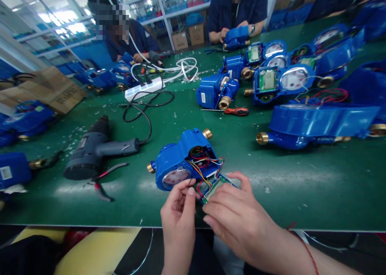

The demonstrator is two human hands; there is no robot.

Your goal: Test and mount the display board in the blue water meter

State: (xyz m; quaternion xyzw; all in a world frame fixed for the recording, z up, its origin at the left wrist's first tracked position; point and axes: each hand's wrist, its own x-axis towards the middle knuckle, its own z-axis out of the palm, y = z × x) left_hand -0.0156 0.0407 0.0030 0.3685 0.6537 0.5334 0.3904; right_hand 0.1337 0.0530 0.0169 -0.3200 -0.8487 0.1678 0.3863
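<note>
An opened blue water meter (181,158) with brass ends lies near the table's front edge, coloured wires spilling from it. A small green circuit board (214,187) hangs on those wires at its right. My right hand (238,214) covers the board, fingers curled round its edge. My left hand (178,212) pinches the wires beside the board with thumb and forefinger.
A grey heat gun (95,148) and red-handled pliers (102,182) lie to the left on the green table (301,186). A white power strip (144,88) with cables sits mid-table. Several blue meters (280,82) crowd the right side. Two people work at the far edge.
</note>
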